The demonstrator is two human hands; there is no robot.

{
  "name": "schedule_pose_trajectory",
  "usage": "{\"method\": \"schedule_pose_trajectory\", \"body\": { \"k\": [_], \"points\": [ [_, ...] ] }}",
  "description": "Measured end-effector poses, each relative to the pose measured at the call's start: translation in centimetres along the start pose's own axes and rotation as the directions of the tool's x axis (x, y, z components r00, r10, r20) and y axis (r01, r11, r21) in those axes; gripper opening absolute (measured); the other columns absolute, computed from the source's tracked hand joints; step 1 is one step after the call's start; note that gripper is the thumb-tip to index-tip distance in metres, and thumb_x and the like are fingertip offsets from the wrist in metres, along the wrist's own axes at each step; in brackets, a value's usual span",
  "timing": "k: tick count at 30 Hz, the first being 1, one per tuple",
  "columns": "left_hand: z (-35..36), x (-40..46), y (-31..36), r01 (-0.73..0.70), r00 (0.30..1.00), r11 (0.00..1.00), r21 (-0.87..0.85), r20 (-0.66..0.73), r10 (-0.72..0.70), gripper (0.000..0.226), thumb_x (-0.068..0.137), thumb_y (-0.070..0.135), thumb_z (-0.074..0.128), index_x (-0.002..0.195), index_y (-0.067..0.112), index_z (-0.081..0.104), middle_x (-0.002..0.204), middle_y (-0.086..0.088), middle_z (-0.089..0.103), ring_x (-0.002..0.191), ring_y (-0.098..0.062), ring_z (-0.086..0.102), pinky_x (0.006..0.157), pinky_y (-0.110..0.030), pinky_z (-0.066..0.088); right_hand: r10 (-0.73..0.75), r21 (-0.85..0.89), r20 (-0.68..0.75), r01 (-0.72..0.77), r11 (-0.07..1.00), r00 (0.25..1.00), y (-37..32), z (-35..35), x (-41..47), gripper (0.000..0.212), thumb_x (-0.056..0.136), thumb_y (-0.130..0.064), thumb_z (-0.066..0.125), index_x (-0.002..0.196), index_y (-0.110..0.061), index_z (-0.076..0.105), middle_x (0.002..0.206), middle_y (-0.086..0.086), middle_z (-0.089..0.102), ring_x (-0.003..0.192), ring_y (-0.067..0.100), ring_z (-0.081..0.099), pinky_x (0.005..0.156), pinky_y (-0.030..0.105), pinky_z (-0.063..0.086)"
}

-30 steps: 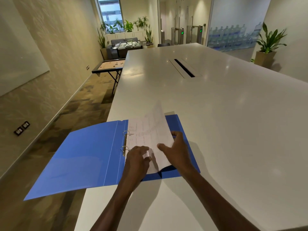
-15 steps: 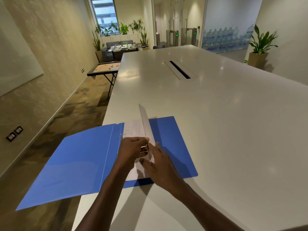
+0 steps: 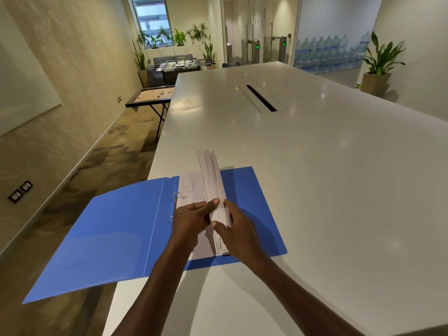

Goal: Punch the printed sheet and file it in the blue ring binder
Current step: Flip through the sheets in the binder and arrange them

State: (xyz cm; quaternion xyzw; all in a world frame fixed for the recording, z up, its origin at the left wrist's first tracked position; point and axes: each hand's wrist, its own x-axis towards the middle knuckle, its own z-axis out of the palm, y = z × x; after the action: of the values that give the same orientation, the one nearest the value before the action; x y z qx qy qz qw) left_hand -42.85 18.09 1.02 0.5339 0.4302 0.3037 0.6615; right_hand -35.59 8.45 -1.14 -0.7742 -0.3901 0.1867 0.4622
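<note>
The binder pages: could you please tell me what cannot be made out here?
- Print on the sheets: too small, head view.
- Lower ring: partly behind the left hand.
- Punch holes: hidden by both hands.
- Raised sheets near the right hand: blurred.

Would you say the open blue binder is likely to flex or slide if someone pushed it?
Probably both. The blue binder looks thin, and its left cover overhangs the table edge, so it may sag. The glossy tabletop suggests easy sliding.
</note>
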Motion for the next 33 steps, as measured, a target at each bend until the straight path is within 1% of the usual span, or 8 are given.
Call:
{"method": "schedule_pose_trajectory", "body": {
  "k": [6,9,12,16,19,25,29,33],
  "points": [
    [-0.2,0.4,-0.2,0.096,0.995,0.992,-0.082,0.046,-0.092,0.014,0.084,0.021,0.071,0.095,0.013,0.071,0.105,-0.01,0.072,0.096,-0.032,0.07,0.086,-0.043,0.058,-0.007,0.002,-0.039,0.007,1.0,0.999,0.9,0.0,0.2,0.061,0.09,-0.041,0.059,0.141,-0.02,0.035,0.137,0.0,0.051,0.119,0.02,0.056,0.097,0.028,0.047],
    [-0.3,0.4,-0.1,0.08,0.997,0.992,-0.102,0.024,-0.078,0.022,0.082,0.017,0.074,0.103,0.01,0.069,0.107,-0.01,0.07,0.095,-0.031,0.07,0.079,-0.04,0.06,-0.002,0.031,-0.057,0.004,0.999,0.998,1.3,-0.1,0.3,0.057,0.089,-0.042,0.06,0.138,-0.021,0.039,0.13,-0.002,0.056,0.103,0.013,0.061,0.078,0.014,0.049],
    [-0.4,0.2,0.2,0.011,0.999,0.999,-0.049,-0.039,-0.013,0.013,0.079,0.017,0.077,0.091,0.012,0.072,0.102,-0.008,0.072,0.093,-0.028,0.07,0.072,-0.034,0.06,0.007,0.089,-0.06,-0.001,0.996,0.998,1.5,-0.2,0.4,0.051,0.089,-0.041,0.061,0.133,-0.022,0.043,0.123,-0.003,0.06,0.086,0.006,0.059,0.059,0.006,0.045],
    [-1.6,0.5,1.0,-0.112,0.975,0.988,0.107,-0.181,0.13,0.022,0.078,0.025,0.078,0.095,0.012,0.075,0.098,-0.005,0.072,0.09,-0.023,0.067,0.073,-0.033,0.057,-0.001,0.123,-0.066,0.009,0.992,0.998,1.7,-0.6,0.4,0.048,0.089,-0.042,0.061,0.13,-0.023,0.045,0.118,-0.006,0.06,0.092,0.005,0.057,0.066,0.008,0.047],
    [-3.7,0.3,2.9,-0.167,0.949,0.975,0.147,-0.244,0.199,0.022,0.08,0.024,0.077,0.099,0.013,0.075,0.095,-0.005,0.073,0.08,-0.019,0.066,0.067,-0.03,0.054,-0.001,0.157,-0.056,0.009,0.988,0.998,1.9,-0.7,0.3,0.047,0.09,-0.036,0.062,0.131,-0.022,0.045,0.122,-0.005,0.059,0.097,0.005,0.055,0.079,0.019,0.051],
    [-9.6,-0.2,6.6,-0.183,0.919,0.96,0.214,-0.309,0.244,0.007,0.084,0.024,0.074,0.091,0.022,0.072,0.087,-0.004,0.07,0.078,-0.02,0.066,0.065,-0.028,0.05,-0.016,0.192,-0.055,0.027,0.981,0.998,2.2,-0.4,0.2,0.045,0.091,-0.032,0.062,0.13,-0.02,0.043,0.126,-0.004,0.057,0.101,0.005,0.056,0.062,0.008,0.049],
    [-13.5,-0.3,7.9,-0.163,0.905,0.945,0.284,-0.339,0.258,0.015,0.081,0.018,0.077,0.095,0.014,0.073,0.078,-0.005,0.067,0.059,-0.009,0.061,0.053,-0.02,0.046,-0.024,0.208,-0.065,0.037,0.977,0.998,2.3,-0.3,0.1,0.043,0.09,-0.031,0.062,0.128,-0.02,0.045,0.126,-0.004,0.059,0.1,0.006,0.059,0.06,0.011,0.051],
    [-16.9,0.2,7.4,-0.135,0.867,0.918,0.372,-0.405,0.291,0.025,0.078,0.019,0.08,0.1,0.008,0.076,0.077,-0.011,0.067,0.06,-0.02,0.054,0.057,-0.025,0.043,-0.041,0.203,-0.077,0.056,0.977,0.996,2.4,-0.2,0.1,0.042,0.09,-0.03,0.062,0.127,-0.019,0.046,0.124,-0.004,0.06,0.098,0.004,0.058,0.058,0.008,0.049]
  ]
}}
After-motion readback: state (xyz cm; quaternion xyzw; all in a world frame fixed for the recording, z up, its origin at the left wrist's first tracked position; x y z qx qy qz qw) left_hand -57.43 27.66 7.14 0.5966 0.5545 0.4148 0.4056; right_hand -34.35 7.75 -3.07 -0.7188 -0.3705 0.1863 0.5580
